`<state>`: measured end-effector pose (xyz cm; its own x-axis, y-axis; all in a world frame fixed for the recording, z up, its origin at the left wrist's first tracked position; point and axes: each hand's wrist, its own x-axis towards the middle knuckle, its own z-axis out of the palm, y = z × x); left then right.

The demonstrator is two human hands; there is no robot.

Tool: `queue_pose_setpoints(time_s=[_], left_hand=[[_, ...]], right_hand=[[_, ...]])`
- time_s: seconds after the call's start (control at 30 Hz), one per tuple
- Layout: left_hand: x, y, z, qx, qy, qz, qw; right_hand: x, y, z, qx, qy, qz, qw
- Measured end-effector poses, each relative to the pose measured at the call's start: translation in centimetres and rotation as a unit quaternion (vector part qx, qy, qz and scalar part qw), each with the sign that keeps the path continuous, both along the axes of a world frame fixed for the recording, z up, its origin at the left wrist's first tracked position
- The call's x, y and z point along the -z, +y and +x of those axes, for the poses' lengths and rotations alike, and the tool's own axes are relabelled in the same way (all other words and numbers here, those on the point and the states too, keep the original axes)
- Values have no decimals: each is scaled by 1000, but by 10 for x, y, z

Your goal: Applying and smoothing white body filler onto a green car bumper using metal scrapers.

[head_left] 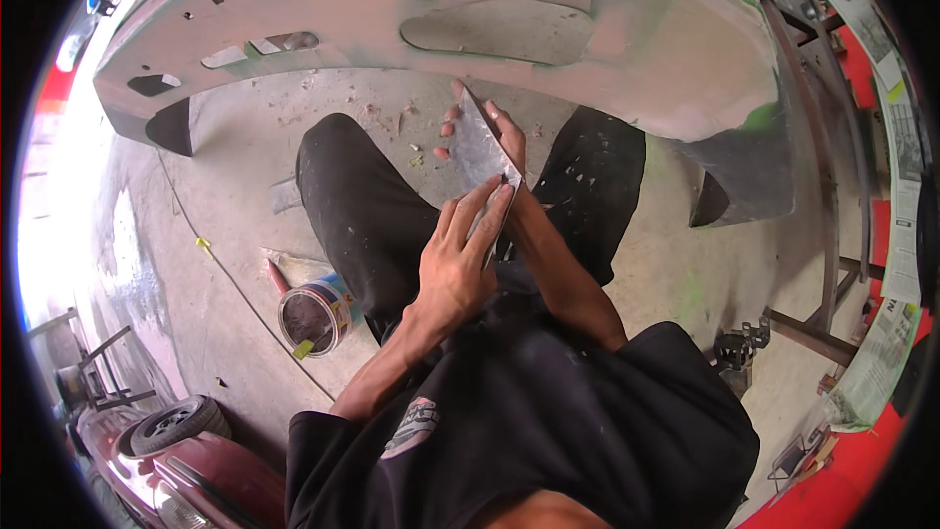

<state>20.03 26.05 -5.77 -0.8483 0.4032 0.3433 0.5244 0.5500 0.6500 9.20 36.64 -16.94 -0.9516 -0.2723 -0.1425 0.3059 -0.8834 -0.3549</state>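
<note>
A thin grey flat sheet (475, 142), smeared and coming to a point at its far end, lies across my right hand (509, 137). The right thumb presses along one edge and the fingertips curl out past the other. Over the near end of the sheet is my left hand (455, 250), fingers drawn together and pointing away from me. Its thumb and whatever it grips are hidden; a small dark spot shows by the fingertips. Beyond both hands stands a large car bumper (372, 29), pinkish with green and beige patches and several cut-outs.
Beside my left knee stands an open can (315, 318) of dark grey paste, near a red-handled tool (277, 276). A cable (235, 279) crosses the concrete floor. Metal framing (813, 333) is at right. A pink car part with a wheel (176, 426) is lower left.
</note>
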Motion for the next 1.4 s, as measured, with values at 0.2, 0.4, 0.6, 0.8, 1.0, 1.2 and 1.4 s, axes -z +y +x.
queue_pose_setpoints(time_s=[0.2,0.4,0.6,0.8,1.0,1.2,1.4], left_hand=[[1,6,-11,-37,8,29,999],[5,0,-45,-73,-38,91,992],[9,12,6,4,-26,20,999],[17,1,-55,-110,1,42,993],[2,13,-16,-73,-20,44,996],[16,-5,-52,-155,30,22,987],[14,7,-32,-77,-116,-62,988]], right_hand=[[-18,-4,12,4,21,19,1000],[-28,-20,34,58,9,26,998],[-15,8,6,14,-35,-19,999],[-15,-17,30,35,64,46,996],[-19,-3,13,32,8,45,998],[-34,-30,35,10,32,35,999],[-35,-10,9,20,-7,138,990]])
